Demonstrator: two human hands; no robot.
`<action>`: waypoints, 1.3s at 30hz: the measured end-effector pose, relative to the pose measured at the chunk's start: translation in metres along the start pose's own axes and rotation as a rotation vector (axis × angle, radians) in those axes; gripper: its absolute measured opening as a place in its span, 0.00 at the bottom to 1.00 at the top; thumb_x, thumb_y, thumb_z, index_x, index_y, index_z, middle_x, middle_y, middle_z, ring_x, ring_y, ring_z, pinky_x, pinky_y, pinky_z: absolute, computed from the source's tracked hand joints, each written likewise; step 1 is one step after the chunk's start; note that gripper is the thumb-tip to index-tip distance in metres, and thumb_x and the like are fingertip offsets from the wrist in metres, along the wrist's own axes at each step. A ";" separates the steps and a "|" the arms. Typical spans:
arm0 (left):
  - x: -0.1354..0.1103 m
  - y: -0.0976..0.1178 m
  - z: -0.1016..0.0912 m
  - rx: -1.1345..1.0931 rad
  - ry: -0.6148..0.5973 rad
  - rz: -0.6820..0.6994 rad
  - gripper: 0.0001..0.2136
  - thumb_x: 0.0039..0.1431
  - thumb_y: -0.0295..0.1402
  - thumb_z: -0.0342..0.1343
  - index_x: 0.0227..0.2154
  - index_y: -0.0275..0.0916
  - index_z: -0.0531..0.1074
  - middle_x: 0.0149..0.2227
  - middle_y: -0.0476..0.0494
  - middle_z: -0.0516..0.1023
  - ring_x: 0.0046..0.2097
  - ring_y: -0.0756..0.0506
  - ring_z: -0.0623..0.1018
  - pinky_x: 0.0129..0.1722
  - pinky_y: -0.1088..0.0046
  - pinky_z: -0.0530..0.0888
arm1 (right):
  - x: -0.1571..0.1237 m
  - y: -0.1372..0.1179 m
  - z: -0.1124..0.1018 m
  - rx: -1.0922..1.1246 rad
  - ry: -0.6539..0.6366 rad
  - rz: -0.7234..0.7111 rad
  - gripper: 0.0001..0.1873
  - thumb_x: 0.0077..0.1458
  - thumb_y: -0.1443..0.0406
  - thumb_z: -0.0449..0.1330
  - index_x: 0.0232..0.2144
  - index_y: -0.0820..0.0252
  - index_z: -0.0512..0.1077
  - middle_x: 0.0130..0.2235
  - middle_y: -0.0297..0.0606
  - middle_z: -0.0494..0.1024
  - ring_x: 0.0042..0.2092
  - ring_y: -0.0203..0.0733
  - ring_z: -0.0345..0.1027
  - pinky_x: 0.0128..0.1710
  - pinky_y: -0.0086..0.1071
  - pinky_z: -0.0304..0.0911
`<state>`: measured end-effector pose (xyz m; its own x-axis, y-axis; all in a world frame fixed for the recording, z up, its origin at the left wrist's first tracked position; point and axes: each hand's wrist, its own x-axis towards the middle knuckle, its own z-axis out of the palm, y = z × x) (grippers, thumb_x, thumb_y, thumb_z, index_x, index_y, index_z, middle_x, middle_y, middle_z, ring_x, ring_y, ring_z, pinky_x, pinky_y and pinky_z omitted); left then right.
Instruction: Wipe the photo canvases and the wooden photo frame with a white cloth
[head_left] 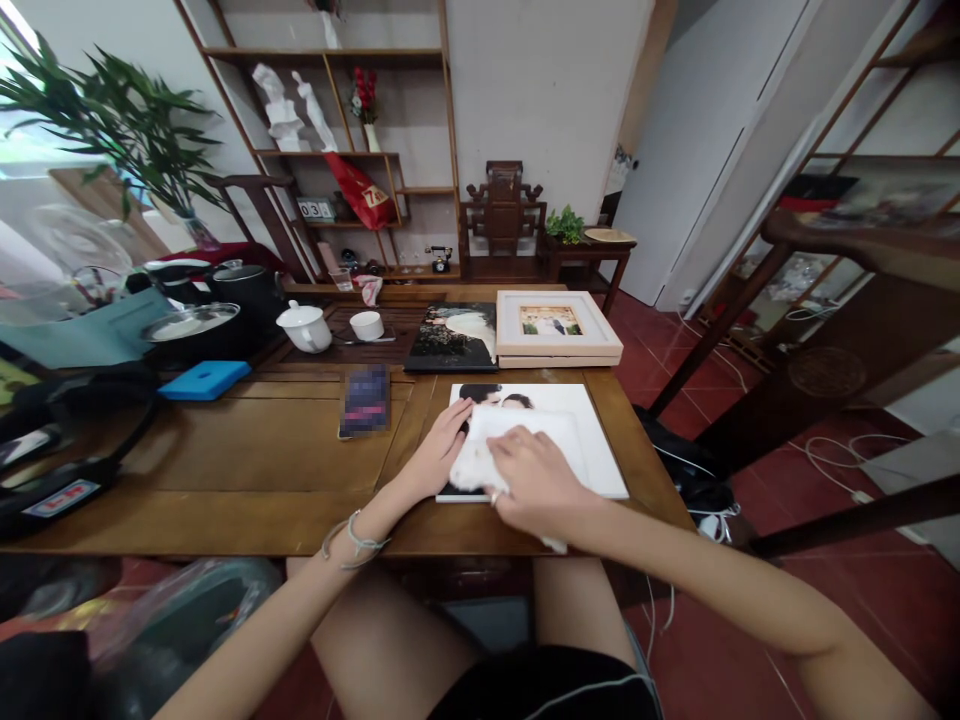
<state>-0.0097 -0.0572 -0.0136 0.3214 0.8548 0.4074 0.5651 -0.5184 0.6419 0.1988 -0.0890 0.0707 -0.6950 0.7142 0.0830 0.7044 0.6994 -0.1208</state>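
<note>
A large white photo print lies flat on the near right part of the wooden table. On it rests a white cloth. My right hand presses down on the cloth, fingers curled over it. My left hand lies flat on the print's left edge, fingers stretched out and touching the cloth's side.
Behind the print lie a dark photo print and a stacked white framed photo. A phone, a blue box, a teapot, a cup and black pots stand to the left. Cables trail over the red floor at right.
</note>
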 end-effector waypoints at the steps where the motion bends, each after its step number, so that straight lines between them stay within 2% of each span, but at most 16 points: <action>1: 0.000 0.001 0.000 0.009 -0.004 -0.010 0.22 0.65 0.33 0.41 0.61 0.37 0.59 0.65 0.35 0.58 0.67 0.40 0.55 0.66 0.52 0.52 | 0.009 0.010 -0.005 0.008 0.012 0.043 0.18 0.57 0.58 0.53 0.44 0.63 0.72 0.46 0.50 0.75 0.50 0.56 0.62 0.47 0.45 0.58; 4: 0.001 0.005 0.000 0.040 -0.008 -0.049 0.22 0.65 0.30 0.40 0.61 0.37 0.58 0.65 0.36 0.57 0.67 0.41 0.55 0.66 0.52 0.51 | 0.037 0.032 -0.018 0.041 0.062 0.124 0.19 0.62 0.57 0.49 0.40 0.65 0.74 0.43 0.50 0.77 0.49 0.54 0.65 0.46 0.40 0.58; 7: 0.001 0.007 -0.001 0.062 -0.013 -0.062 0.22 0.64 0.29 0.40 0.61 0.36 0.59 0.65 0.35 0.57 0.67 0.41 0.56 0.66 0.52 0.51 | 0.065 0.041 -0.021 0.084 0.097 0.116 0.23 0.64 0.55 0.46 0.38 0.65 0.75 0.42 0.49 0.77 0.47 0.51 0.67 0.44 0.36 0.58; 10: 0.001 0.006 -0.001 0.070 -0.004 -0.063 0.22 0.64 0.29 0.40 0.61 0.37 0.60 0.65 0.37 0.58 0.67 0.40 0.56 0.66 0.52 0.51 | 0.093 0.042 -0.012 0.101 0.112 0.052 0.22 0.64 0.56 0.47 0.38 0.65 0.75 0.41 0.48 0.78 0.47 0.49 0.67 0.45 0.34 0.57; 13: 0.001 0.005 -0.001 0.070 -0.001 -0.062 0.22 0.64 0.30 0.41 0.61 0.38 0.59 0.64 0.37 0.59 0.66 0.40 0.56 0.66 0.52 0.52 | 0.107 0.046 0.002 0.092 0.132 0.024 0.21 0.63 0.57 0.48 0.39 0.66 0.75 0.43 0.50 0.77 0.48 0.49 0.66 0.47 0.34 0.56; 15: 0.001 0.006 -0.002 0.073 -0.010 -0.057 0.22 0.64 0.29 0.41 0.61 0.37 0.59 0.64 0.36 0.58 0.66 0.41 0.56 0.66 0.51 0.51 | 0.104 0.054 0.010 0.081 0.141 0.016 0.20 0.63 0.57 0.50 0.40 0.66 0.74 0.45 0.50 0.76 0.49 0.49 0.65 0.48 0.35 0.56; 18: 0.002 0.010 -0.003 0.078 -0.012 -0.056 0.22 0.64 0.29 0.40 0.61 0.36 0.59 0.65 0.36 0.57 0.67 0.41 0.56 0.66 0.53 0.51 | 0.082 0.075 0.016 0.059 0.145 0.038 0.17 0.61 0.59 0.52 0.39 0.66 0.75 0.47 0.50 0.75 0.50 0.49 0.64 0.49 0.35 0.55; 22: 0.002 0.018 -0.005 0.071 0.014 -0.058 0.21 0.65 0.29 0.41 0.60 0.38 0.60 0.65 0.38 0.57 0.66 0.42 0.58 0.66 0.55 0.53 | 0.042 0.108 0.010 0.025 0.159 0.122 0.16 0.61 0.63 0.51 0.43 0.68 0.73 0.49 0.53 0.73 0.51 0.51 0.63 0.50 0.38 0.55; 24: 0.002 0.021 -0.006 0.065 0.035 -0.065 0.21 0.65 0.30 0.40 0.60 0.39 0.61 0.65 0.39 0.59 0.65 0.42 0.59 0.66 0.55 0.54 | 0.026 0.116 0.003 0.009 0.167 0.159 0.16 0.61 0.64 0.51 0.44 0.70 0.72 0.48 0.54 0.73 0.51 0.53 0.63 0.50 0.39 0.55; 27: 0.002 0.022 -0.006 0.048 0.063 -0.075 0.20 0.65 0.30 0.40 0.59 0.39 0.62 0.63 0.38 0.61 0.64 0.42 0.62 0.65 0.55 0.56 | 0.013 0.107 -0.006 -0.009 0.160 0.164 0.16 0.58 0.66 0.52 0.44 0.69 0.73 0.47 0.53 0.74 0.52 0.54 0.62 0.51 0.40 0.55; 30: 0.002 0.021 -0.005 0.041 0.076 -0.072 0.20 0.65 0.30 0.41 0.58 0.38 0.63 0.61 0.37 0.64 0.63 0.42 0.64 0.64 0.55 0.57 | 0.014 0.080 -0.009 -0.031 0.156 0.081 0.19 0.56 0.66 0.53 0.48 0.68 0.71 0.51 0.51 0.73 0.55 0.55 0.59 0.52 0.43 0.54; 34: 0.003 0.019 -0.004 0.051 0.073 -0.055 0.20 0.63 0.28 0.42 0.58 0.38 0.62 0.61 0.36 0.63 0.63 0.42 0.63 0.65 0.54 0.57 | 0.030 0.052 0.000 -0.002 0.148 -0.083 0.24 0.55 0.65 0.54 0.54 0.69 0.67 0.58 0.51 0.68 0.59 0.55 0.54 0.56 0.47 0.50; 37: 0.003 0.018 -0.004 0.054 0.075 -0.062 0.21 0.62 0.28 0.42 0.58 0.36 0.62 0.61 0.36 0.63 0.63 0.42 0.62 0.65 0.55 0.56 | 0.036 0.045 0.010 0.027 0.150 -0.131 0.25 0.53 0.65 0.55 0.54 0.70 0.67 0.60 0.51 0.65 0.61 0.56 0.51 0.59 0.47 0.47; 39: 0.003 0.017 -0.003 0.054 0.081 -0.065 0.21 0.62 0.28 0.42 0.58 0.36 0.62 0.61 0.35 0.63 0.63 0.41 0.63 0.64 0.54 0.57 | 0.029 0.040 0.016 0.043 0.136 -0.151 0.25 0.52 0.64 0.56 0.53 0.69 0.68 0.60 0.50 0.64 0.61 0.57 0.51 0.60 0.48 0.47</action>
<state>-0.0012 -0.0634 0.0009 0.2215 0.8807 0.4187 0.6236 -0.4580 0.6335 0.2046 -0.0409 0.0520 -0.7641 0.6006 0.2354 0.5852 0.7989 -0.1386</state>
